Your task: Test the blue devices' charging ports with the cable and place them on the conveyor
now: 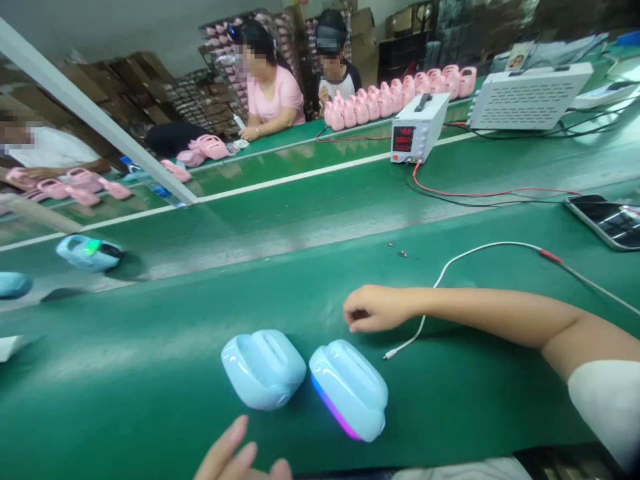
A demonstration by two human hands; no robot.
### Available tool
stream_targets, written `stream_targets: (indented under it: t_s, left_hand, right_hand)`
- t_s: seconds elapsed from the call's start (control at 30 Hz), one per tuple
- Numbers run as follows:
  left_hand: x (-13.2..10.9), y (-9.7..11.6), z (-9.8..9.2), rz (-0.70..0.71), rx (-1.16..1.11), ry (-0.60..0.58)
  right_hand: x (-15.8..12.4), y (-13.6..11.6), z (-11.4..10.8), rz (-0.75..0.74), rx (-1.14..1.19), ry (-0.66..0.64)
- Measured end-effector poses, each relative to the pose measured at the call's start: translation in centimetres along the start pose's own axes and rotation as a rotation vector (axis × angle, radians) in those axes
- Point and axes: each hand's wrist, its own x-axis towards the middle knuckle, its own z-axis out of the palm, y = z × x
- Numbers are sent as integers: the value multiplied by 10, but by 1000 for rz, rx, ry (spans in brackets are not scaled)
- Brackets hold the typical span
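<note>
Two glossy light-blue devices with moulded handles rest side by side on the green work surface. My left hand (pixel 240 457) is at the bottom edge, partly out of view, its fingers spread and holding nothing, just short of the left blue device (pixel 265 370). The right blue device (pixel 350 387) has a strip glowing blue to purple along its lower side. Behind it my right hand (pixel 377 309) is curled loosely above the table, and no object shows in its hollow. A white charging cable (pixel 443 273) passes under my right forearm; its bare plug lies beside the right device.
A power supply (pixel 417 130) with red digits and a larger grey instrument (pixel 530 97) stand at the back right. A phone (pixel 607 220) lies at right. More blue devices (pixel 90 253) sit at left. Across the line, people (pixel 275 93) sit near pink devices (pixel 395 100).
</note>
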Motion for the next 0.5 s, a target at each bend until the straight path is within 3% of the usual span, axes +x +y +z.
stream_targets:
  t_s: [0.07,0.17,0.23,0.37,0.5]
  left_hand:
    - [10,-16,-4,-90,5,81]
    - [20,-27,5,-282,67,-171]
    - [19,-27,15,-287,182,-285]
    - [4,-28,30,-294,229,-230]
    - [-7,-34,32,-307,225,-187]
  right_hand:
    - [31,-5,3,-8,187,109]
    - [82,-10,15,16,490,92]
    - [110,-12,28,32,654,49]
    - [140,-8,55,85,1025,-91]
    - [141,-2,69,60,1225,-157]
